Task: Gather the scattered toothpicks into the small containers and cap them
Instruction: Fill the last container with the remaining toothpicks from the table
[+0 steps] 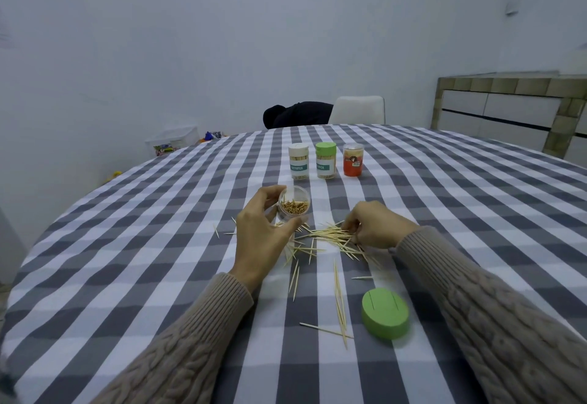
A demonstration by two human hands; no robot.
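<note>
**Toothpicks half gathered on a checked cloth**

A round worktop wears a soft woven cloth in grey and white checks, slightly rippled near the middle. Both arms are in thick beige cable-knit sleeves.

The left hand curls round a small clear plastic jar, thumb on its near side and fingers on its far left wall. The jar is open and tilted toward the camera, showing a dense pack of blunt toothpick ends inside, pale tan and packed together.

The right hand rests on the cloth just right of the jar, fingers bent down over the main heap of toothpicks; it pinches at the heap, though how many it grips I cannot tell. The toothpicks are thin, straight, pale wooden slivers with pointed tips. They fan out from the heap between the two hands, and looser ones trail toward the near edge, some crossed.

A matt green cap, round and flat-topped with two fine grooves, lies near right, touching the nearest trail of toothpicks.

Farther off stand three capped cylinders in a row: a white-capped jar, a green-capped jar, both labelled, and an orange jar with a clear lid.
</note>
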